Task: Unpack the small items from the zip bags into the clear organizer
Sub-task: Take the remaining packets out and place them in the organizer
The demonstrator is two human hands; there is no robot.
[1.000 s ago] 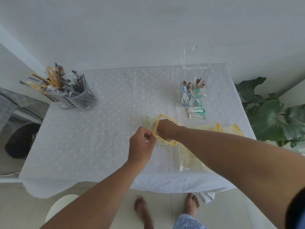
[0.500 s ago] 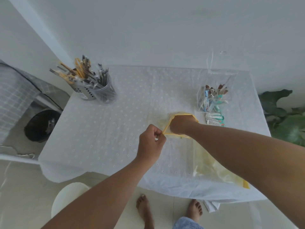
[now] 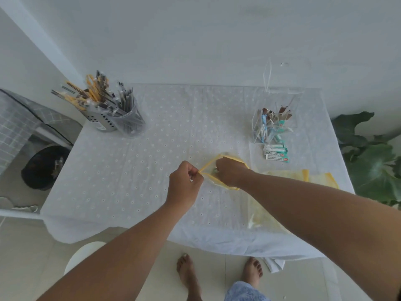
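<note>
Pinching the yellow zip edge of the zip bag (image 3: 256, 213) between thumb and fingers, our left hand (image 3: 184, 184) holds its mouth open near the middle of the table (image 3: 130, 170). Our right hand (image 3: 230, 171) is pushed inside that mouth, curled; we cannot tell whether it grips anything. Beyond it lie small packets (image 3: 276, 153), just in front of the clear organizer (image 3: 274, 122), which already holds items. A cup of utensils (image 3: 128, 120) stands at the far left corner.
</note>
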